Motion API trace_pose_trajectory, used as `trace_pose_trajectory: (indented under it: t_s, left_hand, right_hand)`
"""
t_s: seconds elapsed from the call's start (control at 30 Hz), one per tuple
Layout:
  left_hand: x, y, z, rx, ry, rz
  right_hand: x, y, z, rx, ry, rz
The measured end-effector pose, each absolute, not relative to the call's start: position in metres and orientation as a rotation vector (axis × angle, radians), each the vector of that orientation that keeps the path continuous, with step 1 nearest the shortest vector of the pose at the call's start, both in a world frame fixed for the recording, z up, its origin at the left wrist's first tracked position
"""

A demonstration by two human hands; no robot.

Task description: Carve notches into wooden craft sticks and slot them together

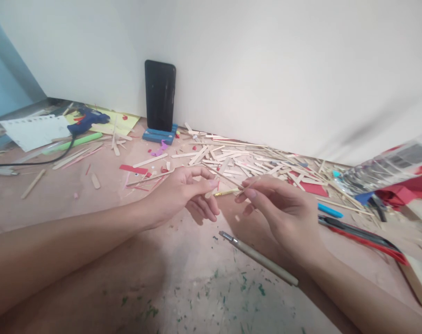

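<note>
A thin wooden stick [228, 185] is pinched between both hands just above the tabletop, near the centre of the view. The left hand [183, 192] grips its 9 o'clock end with thumb and fingers closed on it; the right hand [284, 211] clamps the 3 o'clock end between thumb and forefinger. At 6 o'clock of the hands lies a craft knife [258, 258]. Scattered popsicle sticks [239, 160] spread at 12 o'clock, a black phone [160, 95] stands at 11 o'clock, and a blue glue gun [87, 118] lies at 10 o'clock
</note>
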State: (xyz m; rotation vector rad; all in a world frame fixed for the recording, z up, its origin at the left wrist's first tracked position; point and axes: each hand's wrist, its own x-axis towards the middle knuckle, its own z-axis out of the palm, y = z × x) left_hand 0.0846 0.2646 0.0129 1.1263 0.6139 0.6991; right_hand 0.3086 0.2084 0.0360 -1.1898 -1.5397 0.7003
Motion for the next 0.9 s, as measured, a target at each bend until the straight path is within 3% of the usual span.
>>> trace_pose_trajectory:
  t_s: [0.43, 0.9]
  left_hand:
    - [0.084, 0.265, 0.013, 1.141, 0.617, 0.676]
    - [0.085, 0.263, 0.015, 1.156, 0.595, 0.677]
  right_hand:
    - [0.311, 0.207, 0.034, -1.221, -1.538, 0.671]
    - [0.304, 0.198, 0.026, -1.084, -1.662, 0.381]
